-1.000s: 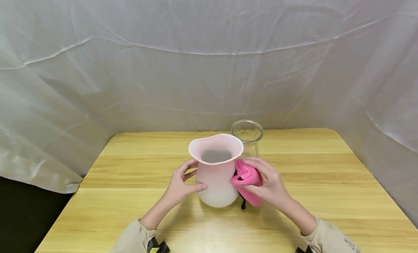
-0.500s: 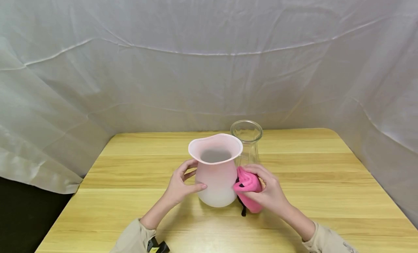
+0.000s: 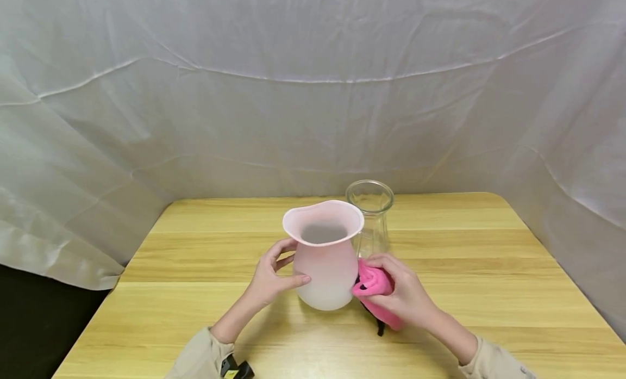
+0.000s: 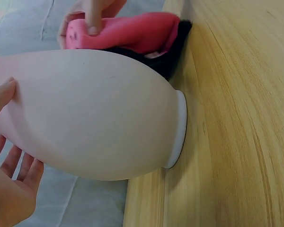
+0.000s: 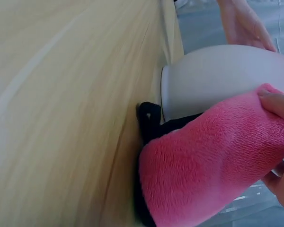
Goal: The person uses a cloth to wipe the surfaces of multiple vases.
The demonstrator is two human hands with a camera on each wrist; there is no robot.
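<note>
The left hand [image 3: 268,278] rests on the left flank of the frosted pink vase [image 3: 325,259], its grip loosely spread with the thumb laid across the front and the fingers curving round the far side. The vase stands upright near the middle of the wooden surface [image 3: 489,270]. To the right, the right hand [image 3: 403,294] holds a folded pink cloth [image 3: 374,284] in a closed grip, fingers curled over it, and presses it against the vase's lower right side close to the base; a clear glass vase [image 3: 370,213] stands just behind.
</note>
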